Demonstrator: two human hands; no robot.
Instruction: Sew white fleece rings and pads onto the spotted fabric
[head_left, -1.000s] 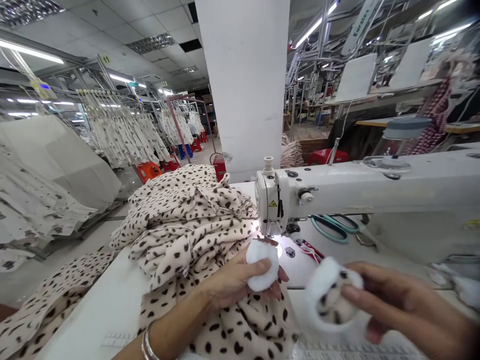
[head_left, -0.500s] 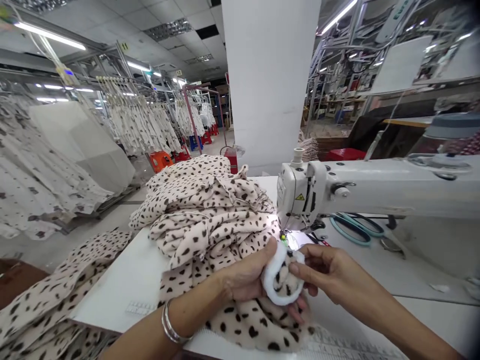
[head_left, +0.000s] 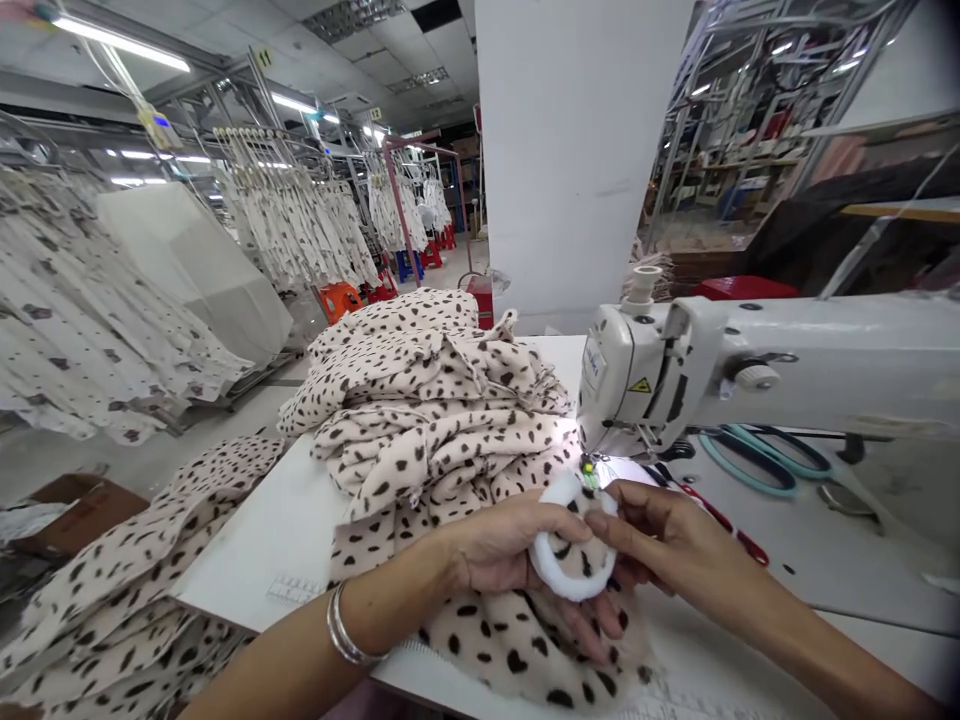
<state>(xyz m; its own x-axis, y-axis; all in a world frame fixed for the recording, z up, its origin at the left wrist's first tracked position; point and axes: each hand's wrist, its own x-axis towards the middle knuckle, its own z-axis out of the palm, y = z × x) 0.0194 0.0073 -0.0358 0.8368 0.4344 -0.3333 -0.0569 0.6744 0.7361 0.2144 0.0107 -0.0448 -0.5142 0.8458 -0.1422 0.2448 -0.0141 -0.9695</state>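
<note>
Head view, looking down and forward at your work station.

Your left hand (head_left: 499, 545), bangle (head_left: 346, 628) on the wrist, lies near centre with its fingers curled under a white padded ring (head_left: 556, 578), cradling it. Your right hand (head_left: 660, 535) comes in from the right, thumb and fingers closed in a pinch on the ring's far right edge. Both hands are closed around that one piece, and neither holds anything else.

The ring sits between your hands, just above a fold of spotted cream fabric (head_left: 517, 640) and near the front of the sewing machine head (head_left: 626, 385), but not under the needle. A round patch of the same spotted cloth fills its centre, framed by the fluffy white rim. It looks assembled as far as this view shows, though fingers cover part of it. Any stitching is too small to make out.

A large heap of the spotted fabric (head_left: 442, 420) rises on the white tabletop (head_left: 247, 560) to the far left of your hands, and more of it (head_left: 127, 555) trails off the near left edge. That much cloth appears unworked, but the view cannot confirm it.

To the right, teal-handled scissors (head_left: 750, 462) lie under the machine arm. Far left, pale garments (head_left: 289, 215) hang on racks, with an orange stool (head_left: 339, 300) below them.
</note>
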